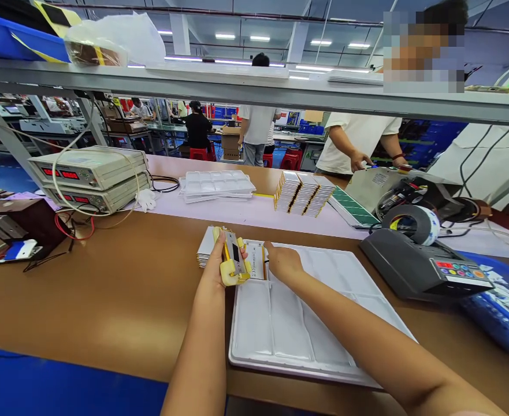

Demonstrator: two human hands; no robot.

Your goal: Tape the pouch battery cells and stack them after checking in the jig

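Observation:
My left hand point(220, 257) is closed around a yellow holder point(228, 274), in which a flat silver pouch battery point(237, 257) with a black patch sits. Beside it, a second flat pouch battery point(255, 260) with printed text lies over the upper left compartment of a white plastic tray point(254, 341). At that battery's right edge my right hand point(283, 261) has its fingers curled in a pinch; the fingertips are partly hidden. A stack of flat batteries point(204, 247) stands just left of my left hand.
Several rows of stacked batteries point(301, 193) and white trays point(217, 184) stand behind. At right are a tape dispenser point(423, 266) and a blue basket point(505, 318); at left, stacked meters point(93, 176) with cables. A shelf beam point(254, 86) crosses above. A person point(358, 141) stands opposite.

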